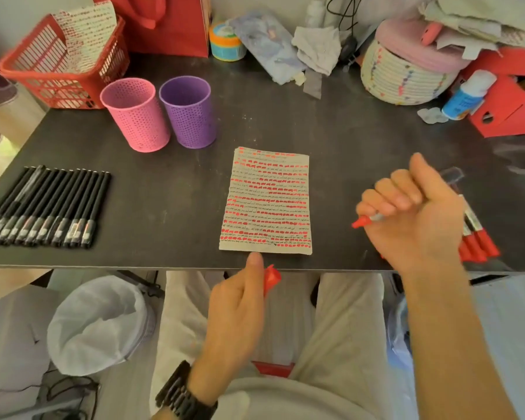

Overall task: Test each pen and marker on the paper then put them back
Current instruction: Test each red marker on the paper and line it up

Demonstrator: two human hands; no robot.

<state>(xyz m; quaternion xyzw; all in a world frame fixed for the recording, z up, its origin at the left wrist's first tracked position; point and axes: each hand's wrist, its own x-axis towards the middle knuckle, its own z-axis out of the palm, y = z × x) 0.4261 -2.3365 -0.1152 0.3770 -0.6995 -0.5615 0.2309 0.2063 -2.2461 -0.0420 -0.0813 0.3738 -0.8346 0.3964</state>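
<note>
Dark table [164,192], right hand [412,216] fisted round marker [365,221], barrel hidden, left hand [240,304] pinching half-hidden cap [272,278]

Dim, warm indoor light, soft shadows, motion-blurred right hand [412,213], wide-angle bowing at the edges.

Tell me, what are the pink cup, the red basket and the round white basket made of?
The pink cup looks like painted metal or plastic, matte, punched with rows of tiny holes. The red basket seems to be moulded plastic: thin, glossy grid bars. The round white basket looks like coiled cotton rope, with soft ridges stitched in coloured thread.
</note>
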